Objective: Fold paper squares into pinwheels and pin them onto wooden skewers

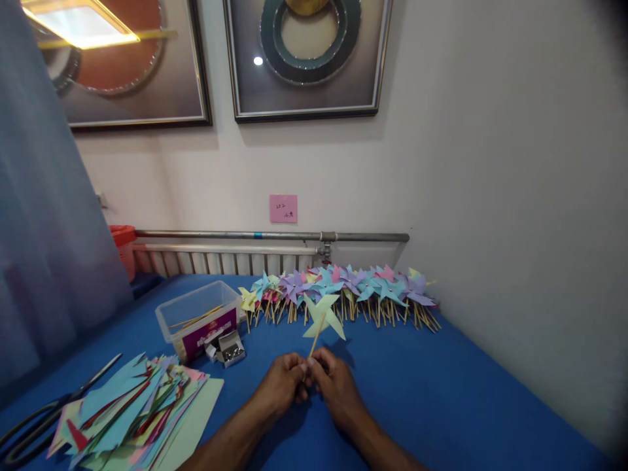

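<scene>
My left hand (284,383) and my right hand (333,383) meet over the blue table (441,392), fingers pinched together on the lower end of a thin wooden stick. On top of that stick sits a pale green paper pinwheel (322,315), held upright and slightly tilted. Behind it, along the wall, lies a long row of finished pinwheels (343,288) in purple, blue, pink and yellow, their sticks pointing toward me.
A clear plastic box (199,319) with sticks stands left of centre, a small open box of pins (226,348) beside it. A stack of cut coloured paper (137,412) lies at front left, with scissors (44,415) at the edge. A radiator (220,260) runs behind.
</scene>
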Demonstrator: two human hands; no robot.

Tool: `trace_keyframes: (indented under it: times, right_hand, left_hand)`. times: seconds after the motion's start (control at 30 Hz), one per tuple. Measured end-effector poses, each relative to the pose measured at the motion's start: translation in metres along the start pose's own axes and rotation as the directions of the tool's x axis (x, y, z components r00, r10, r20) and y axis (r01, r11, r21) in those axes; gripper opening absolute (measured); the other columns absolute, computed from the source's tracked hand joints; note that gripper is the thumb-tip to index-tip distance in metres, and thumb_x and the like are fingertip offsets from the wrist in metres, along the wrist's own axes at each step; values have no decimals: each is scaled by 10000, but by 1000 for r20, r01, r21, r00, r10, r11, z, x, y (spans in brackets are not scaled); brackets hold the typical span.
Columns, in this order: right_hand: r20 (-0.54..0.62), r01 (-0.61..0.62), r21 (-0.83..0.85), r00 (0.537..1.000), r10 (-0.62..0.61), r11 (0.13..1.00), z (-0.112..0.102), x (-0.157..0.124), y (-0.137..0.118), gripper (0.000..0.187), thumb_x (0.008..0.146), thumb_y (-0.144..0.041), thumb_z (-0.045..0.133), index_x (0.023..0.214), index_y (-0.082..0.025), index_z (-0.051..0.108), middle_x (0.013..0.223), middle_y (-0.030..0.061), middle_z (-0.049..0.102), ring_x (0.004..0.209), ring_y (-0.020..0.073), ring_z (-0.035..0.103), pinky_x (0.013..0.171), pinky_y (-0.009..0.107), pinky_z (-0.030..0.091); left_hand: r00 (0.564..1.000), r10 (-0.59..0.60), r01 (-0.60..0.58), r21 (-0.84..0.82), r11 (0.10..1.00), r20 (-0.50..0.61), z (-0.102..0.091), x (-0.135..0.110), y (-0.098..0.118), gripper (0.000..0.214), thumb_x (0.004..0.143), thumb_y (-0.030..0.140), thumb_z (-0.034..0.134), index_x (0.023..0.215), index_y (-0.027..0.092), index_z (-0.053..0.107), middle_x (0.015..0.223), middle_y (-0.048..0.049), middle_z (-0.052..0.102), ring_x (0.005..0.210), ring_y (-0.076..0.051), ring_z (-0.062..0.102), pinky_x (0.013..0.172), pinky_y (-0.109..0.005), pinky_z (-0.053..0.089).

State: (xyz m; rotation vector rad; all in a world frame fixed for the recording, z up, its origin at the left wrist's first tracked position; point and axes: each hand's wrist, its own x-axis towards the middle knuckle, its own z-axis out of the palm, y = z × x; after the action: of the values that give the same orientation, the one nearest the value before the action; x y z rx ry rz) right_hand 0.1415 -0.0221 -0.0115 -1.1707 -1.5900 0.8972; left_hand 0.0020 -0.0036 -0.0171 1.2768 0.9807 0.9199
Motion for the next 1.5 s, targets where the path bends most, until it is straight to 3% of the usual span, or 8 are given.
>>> trace_keyframes:
  times: [0.47, 0.87, 1.5]
  right_hand:
    - [-10, -2, 11, 1000, 2, 1000, 0, 0, 1, 253, 916, -395, 505, 771, -207, 591, 620, -22, 626, 543, 135, 537, 557, 248, 409]
    - [1, -16, -17, 1000, 16, 1000, 1, 0, 2, 277, 922, -408, 490, 754, -204, 573, 610, -35, 548, 553, 127, 491, 548, 238, 369]
    - [-7, -33, -7, 999, 33, 999, 0, -2, -2, 307, 909, -452, 493, 734, -208, 556, 593, -37, 545, 549, 131, 485, 557, 244, 367]
  left_hand:
    - [1000, -6, 6, 15, 1000, 8, 0, 1, -3, 359, 704, 523, 615, 706, 178, 513, 598, 1, 613, 422, -87, 489, 445, -222, 325]
    - [995, -37, 43, 64, 997, -93, 1, 0, -2, 300, 674, 412, 696, 664, 195, 490, 524, 33, 565, 425, -92, 475, 452, -223, 314]
    - [994, -43, 41, -28, 999, -101, 8, -2, 5, 339, 582, 457, 704, 622, 189, 501, 496, 19, 577, 381, -83, 455, 432, -219, 307]
